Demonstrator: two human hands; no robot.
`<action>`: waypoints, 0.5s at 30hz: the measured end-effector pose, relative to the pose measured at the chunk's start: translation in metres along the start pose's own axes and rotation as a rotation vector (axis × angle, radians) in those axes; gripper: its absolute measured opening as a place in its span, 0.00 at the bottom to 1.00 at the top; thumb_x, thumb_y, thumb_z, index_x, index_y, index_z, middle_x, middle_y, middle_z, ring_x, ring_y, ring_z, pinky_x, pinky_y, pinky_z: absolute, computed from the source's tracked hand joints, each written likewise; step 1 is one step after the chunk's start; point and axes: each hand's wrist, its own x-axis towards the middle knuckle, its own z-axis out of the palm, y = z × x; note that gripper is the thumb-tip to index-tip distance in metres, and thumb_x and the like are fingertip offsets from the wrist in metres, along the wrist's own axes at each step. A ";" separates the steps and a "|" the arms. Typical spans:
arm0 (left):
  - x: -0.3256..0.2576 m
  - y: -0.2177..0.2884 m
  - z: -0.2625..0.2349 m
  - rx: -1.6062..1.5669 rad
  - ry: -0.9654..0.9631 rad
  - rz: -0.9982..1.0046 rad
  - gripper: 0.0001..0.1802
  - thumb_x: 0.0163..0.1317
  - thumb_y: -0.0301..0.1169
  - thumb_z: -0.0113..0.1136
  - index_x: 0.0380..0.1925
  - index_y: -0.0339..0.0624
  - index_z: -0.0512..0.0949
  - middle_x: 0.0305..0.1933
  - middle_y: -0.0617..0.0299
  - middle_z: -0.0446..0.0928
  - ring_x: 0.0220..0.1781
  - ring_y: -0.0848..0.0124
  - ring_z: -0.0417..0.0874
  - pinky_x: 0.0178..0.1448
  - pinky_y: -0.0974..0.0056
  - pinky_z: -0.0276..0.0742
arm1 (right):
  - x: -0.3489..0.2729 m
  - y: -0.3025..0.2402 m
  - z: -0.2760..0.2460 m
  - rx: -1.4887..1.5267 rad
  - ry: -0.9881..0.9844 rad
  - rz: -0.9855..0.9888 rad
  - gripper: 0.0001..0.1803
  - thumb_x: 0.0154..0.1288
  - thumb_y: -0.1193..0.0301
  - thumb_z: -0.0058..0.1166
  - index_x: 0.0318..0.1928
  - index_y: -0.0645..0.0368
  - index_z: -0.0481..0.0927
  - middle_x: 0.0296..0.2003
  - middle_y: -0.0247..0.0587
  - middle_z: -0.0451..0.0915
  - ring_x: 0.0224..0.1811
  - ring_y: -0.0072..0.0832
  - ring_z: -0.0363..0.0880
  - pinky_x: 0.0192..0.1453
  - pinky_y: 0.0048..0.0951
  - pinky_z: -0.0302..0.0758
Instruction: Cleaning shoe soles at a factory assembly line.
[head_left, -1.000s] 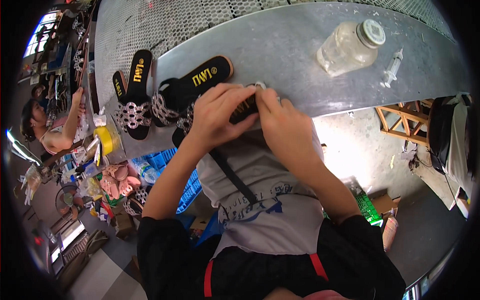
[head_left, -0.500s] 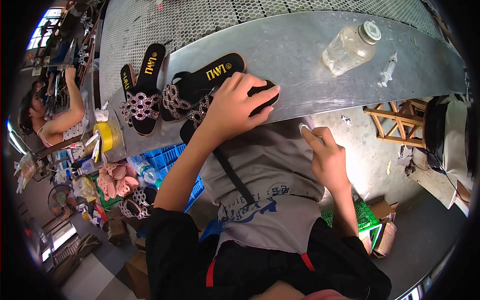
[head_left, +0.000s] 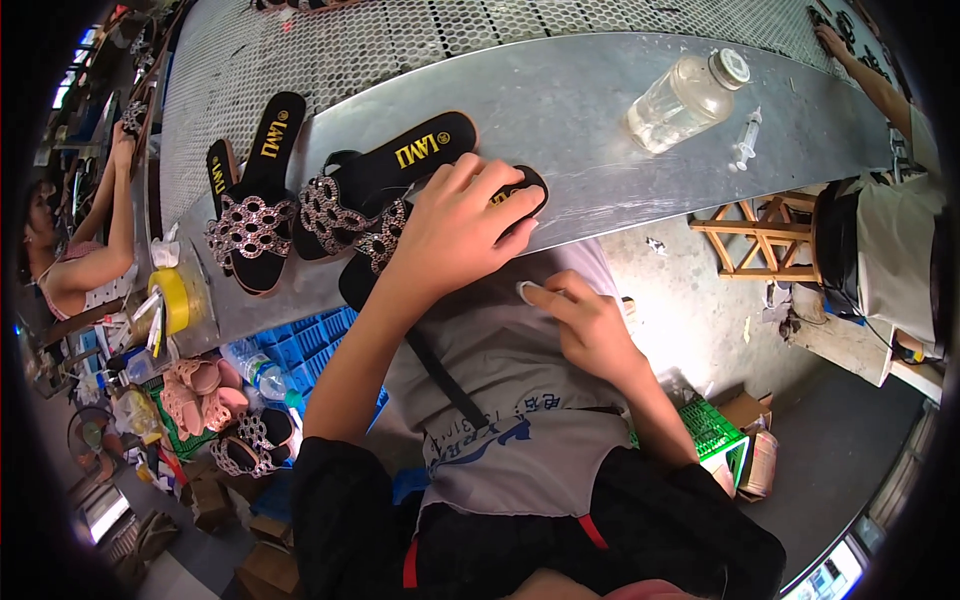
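My left hand [head_left: 462, 225] lies palm down on a black sandal [head_left: 368, 258] with a studded strap, holding it at the near edge of the grey metal table [head_left: 600, 110]. My right hand [head_left: 585, 322] is lower, against my grey apron, pinching a small white piece [head_left: 526, 292] between thumb and fingers. A second black sandal [head_left: 385, 170] lies just behind the held one. Two more black sandals [head_left: 252, 195] sit further left on the table.
A clear plastic bottle [head_left: 685, 98] and a small syringe [head_left: 746, 141] lie on the table at right. A wooden stool [head_left: 760, 235] stands beyond the table edge. Other people work at left [head_left: 70, 250] and right [head_left: 885, 240]. A yellow tape roll [head_left: 178, 300], blue crate [head_left: 300, 340] and pink sandals [head_left: 195, 390] sit low left.
My right hand has left the sandal and dropped to my apron with a small white piece. My left hand stays pressed on the sandal.
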 end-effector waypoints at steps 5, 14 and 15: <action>0.000 -0.002 0.004 0.079 0.008 0.033 0.18 0.52 0.31 0.75 0.45 0.49 0.88 0.47 0.64 0.82 0.44 0.62 0.81 0.46 0.58 0.81 | 0.001 -0.004 0.005 0.009 -0.029 0.020 0.32 0.55 0.87 0.53 0.61 0.51 0.85 0.46 0.39 0.80 0.34 0.40 0.84 0.31 0.39 0.81; 0.001 -0.003 0.001 0.050 -0.055 0.029 0.20 0.50 0.30 0.74 0.46 0.49 0.87 0.48 0.62 0.82 0.44 0.59 0.81 0.48 0.56 0.81 | 0.001 0.010 0.004 -0.017 -0.025 0.056 0.31 0.56 0.86 0.53 0.60 0.50 0.86 0.47 0.38 0.80 0.31 0.40 0.84 0.30 0.39 0.81; 0.001 -0.001 0.001 0.050 -0.058 0.029 0.20 0.50 0.30 0.74 0.46 0.49 0.87 0.48 0.62 0.82 0.44 0.59 0.81 0.48 0.56 0.81 | 0.000 0.011 0.004 -0.017 -0.026 0.059 0.31 0.56 0.86 0.53 0.60 0.50 0.86 0.47 0.39 0.80 0.32 0.40 0.84 0.30 0.39 0.81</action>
